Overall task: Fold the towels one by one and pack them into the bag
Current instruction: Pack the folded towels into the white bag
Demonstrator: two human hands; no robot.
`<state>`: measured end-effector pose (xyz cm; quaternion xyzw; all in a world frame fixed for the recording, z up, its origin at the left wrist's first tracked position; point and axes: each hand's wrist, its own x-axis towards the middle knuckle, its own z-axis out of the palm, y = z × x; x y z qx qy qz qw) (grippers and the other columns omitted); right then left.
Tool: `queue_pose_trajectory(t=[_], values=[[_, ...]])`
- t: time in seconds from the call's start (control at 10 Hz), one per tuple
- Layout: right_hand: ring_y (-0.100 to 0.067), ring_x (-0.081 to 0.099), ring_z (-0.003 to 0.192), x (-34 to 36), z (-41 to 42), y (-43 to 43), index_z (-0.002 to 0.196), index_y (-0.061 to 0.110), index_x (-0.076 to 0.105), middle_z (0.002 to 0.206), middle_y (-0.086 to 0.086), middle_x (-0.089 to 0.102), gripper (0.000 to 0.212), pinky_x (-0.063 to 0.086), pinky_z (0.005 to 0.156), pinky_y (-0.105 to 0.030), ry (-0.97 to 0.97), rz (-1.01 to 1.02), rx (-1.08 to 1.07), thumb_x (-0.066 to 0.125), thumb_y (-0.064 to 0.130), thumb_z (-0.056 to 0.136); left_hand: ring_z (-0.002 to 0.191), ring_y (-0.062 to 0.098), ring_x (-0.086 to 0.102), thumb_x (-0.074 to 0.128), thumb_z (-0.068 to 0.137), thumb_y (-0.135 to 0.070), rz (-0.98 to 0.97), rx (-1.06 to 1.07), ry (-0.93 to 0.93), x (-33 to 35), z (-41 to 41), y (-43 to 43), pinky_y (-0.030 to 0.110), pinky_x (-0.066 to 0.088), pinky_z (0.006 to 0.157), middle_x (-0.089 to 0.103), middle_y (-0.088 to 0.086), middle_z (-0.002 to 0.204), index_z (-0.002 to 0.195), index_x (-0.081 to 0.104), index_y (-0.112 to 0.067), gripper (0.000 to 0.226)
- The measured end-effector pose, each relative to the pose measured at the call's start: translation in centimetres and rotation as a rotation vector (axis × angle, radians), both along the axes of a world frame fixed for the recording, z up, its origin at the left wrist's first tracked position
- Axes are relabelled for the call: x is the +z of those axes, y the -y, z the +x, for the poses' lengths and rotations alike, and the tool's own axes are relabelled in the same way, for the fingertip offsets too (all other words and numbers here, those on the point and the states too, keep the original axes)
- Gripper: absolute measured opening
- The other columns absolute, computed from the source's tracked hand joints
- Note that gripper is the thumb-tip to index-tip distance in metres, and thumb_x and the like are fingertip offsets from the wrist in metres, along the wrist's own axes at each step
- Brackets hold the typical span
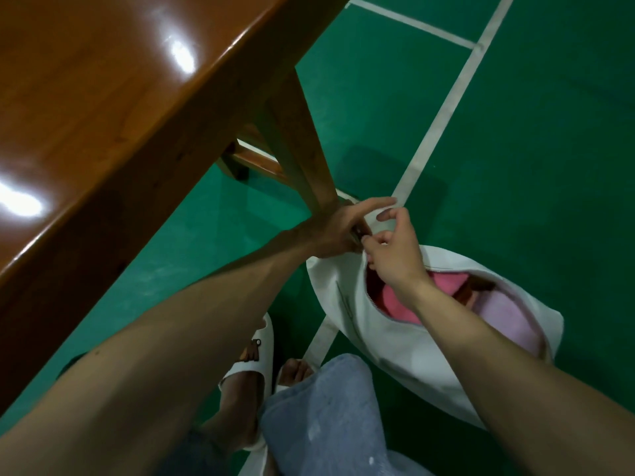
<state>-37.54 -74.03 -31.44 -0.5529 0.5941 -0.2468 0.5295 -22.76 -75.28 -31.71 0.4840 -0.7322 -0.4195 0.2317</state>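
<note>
Head view: white bag (395,341) on green floor (532,132) by table leg (302,149), mouth open, pink towels (398,304) inside. Left hand (338,231) and right hand (395,255) both pinch bag's zip end.

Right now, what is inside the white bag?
The open white bag shows a bright pink towel and a pale pink towel. The right hand covers one end; anything deeper is hidden.
</note>
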Motion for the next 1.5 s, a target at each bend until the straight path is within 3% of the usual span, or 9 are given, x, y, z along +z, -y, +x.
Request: queue_pose_trajectory(t=[0.1, 0.3, 0.6, 0.7, 0.9, 1.0, 1.1, 1.4, 1.5], values=[[-0.022, 0.047, 0.061, 0.1, -0.4, 0.3, 0.103, 0.027, 0.037, 0.067, -0.011, 0.052, 0.033, 0.040, 0.062, -0.038, -0.046, 0.001, 0.005, 0.058, 0.005, 0.089, 0.081, 0.022, 0.067, 0.071, 0.080, 0.004, 0.001, -0.009, 0.016, 0.5, 0.0, 0.3, 0.025, 0.052, 0.072, 0.070, 0.017, 0.092, 0.147, 0.033, -0.009, 0.078], [-0.018, 0.039, 0.055, 0.8, -1.1, 0.2, 0.099, 0.026, 0.038, 0.064, -0.010, 0.049, 0.032, 0.034, 0.058, -0.032, -0.063, -0.024, -0.006, 0.060, 0.004, 0.090, 0.081, 0.013, 0.063, 0.069, 0.083, 0.003, 0.008, 0.001, 0.041, 0.6, 0.0, 0.5, 0.006, 0.047, 0.071, 0.069, 0.017, 0.096, 0.145, 0.034, -0.009, 0.072], [-0.020, 0.030, 0.055, 1.3, -0.6, 0.2, 0.087, 0.025, 0.035, 0.061, -0.008, 0.040, 0.035, 0.025, 0.054, -0.037, -0.049, -0.034, -0.002, 0.059, 0.000, 0.086, 0.084, 0.019, 0.067, 0.070, 0.083, -0.001, 0.009, -0.001, 0.109, 1.1, 0.5, 0.5, 0.031, 0.053, 0.079, 0.070, 0.017, 0.093, 0.141, 0.038, -0.006, 0.066], [-0.018, 0.030, 0.054, 1.3, -1.1, -0.2, 0.083, 0.025, 0.034, 0.061, -0.006, 0.038, 0.037, 0.027, 0.053, -0.034, -0.072, -0.039, -0.028, 0.059, -0.002, 0.084, 0.089, 0.023, 0.066, 0.071, 0.083, -0.004, 0.011, 0.038, 0.171, 0.6, 1.2, 0.7, 0.034, 0.052, 0.083, 0.069, 0.016, 0.095, 0.140, 0.040, -0.009, 0.065], [-0.015, 0.038, 0.052, 0.6, -5.3, -2.5, 0.090, 0.024, 0.034, 0.063, -0.005, 0.050, 0.033, 0.033, 0.045, -0.020, -0.177, 0.016, -0.005, 0.060, 0.004, 0.087, 0.095, 0.021, 0.063, 0.069, 0.085, -0.006, 0.036, 0.084, 0.250, 0.2, 2.6, 0.4, 0.020, 0.044, 0.085, 0.067, 0.014, 0.102, 0.139, 0.044, -0.011, 0.059], [-0.017, 0.039, 0.055, 0.8, -5.9, -2.9, 0.086, 0.027, 0.034, 0.063, -0.006, 0.051, 0.036, 0.034, 0.049, -0.025, -0.183, -0.035, -0.023, 0.061, 0.002, 0.087, 0.103, 0.025, 0.060, 0.067, 0.087, -0.007, 0.069, 0.119, 0.263, 0.1, 2.4, 0.9, 0.035, 0.046, 0.093, 0.064, 0.013, 0.112, 0.131, 0.054, -0.008, 0.046], [-0.015, 0.035, 0.052, 0.9, -6.6, -3.6, 0.084, 0.027, 0.036, 0.059, -0.004, 0.045, 0.036, 0.033, 0.053, -0.028, -0.195, -0.039, -0.020, 0.061, 0.002, 0.087, 0.106, 0.024, 0.059, 0.066, 0.088, -0.010, 0.093, 0.135, 0.289, 0.1, 2.5, 1.0, 0.031, 0.043, 0.092, 0.062, 0.011, 0.114, 0.122, 0.060, -0.007, 0.034], [-0.016, 0.037, 0.057, 1.1, -13.6, -6.5, 0.087, 0.020, 0.038, 0.059, -0.003, 0.043, 0.031, 0.034, 0.057, -0.032, -0.278, 0.041, -0.116, 0.066, 0.006, 0.089, 0.095, 0.020, 0.062, 0.069, 0.086, -0.010, 0.011, 0.246, 0.326, 0.1, 2.6, 0.4, 0.022, 0.040, 0.076, 0.069, 0.011, 0.111, 0.127, 0.057, -0.009, 0.043], [-0.015, 0.042, 0.057, 1.1, -14.5, -7.4, 0.098, 0.020, 0.043, 0.061, -0.003, 0.051, 0.023, 0.036, 0.056, -0.029, -0.253, 0.081, -0.127, 0.062, 0.010, 0.093, 0.098, 0.029, 0.062, 0.065, 0.086, -0.005, -0.015, 0.239, 0.342, 0.1, 0.8, 0.0, 0.037, 0.051, 0.082, 0.068, 0.009, 0.106, 0.135, 0.048, -0.019, 0.054]])
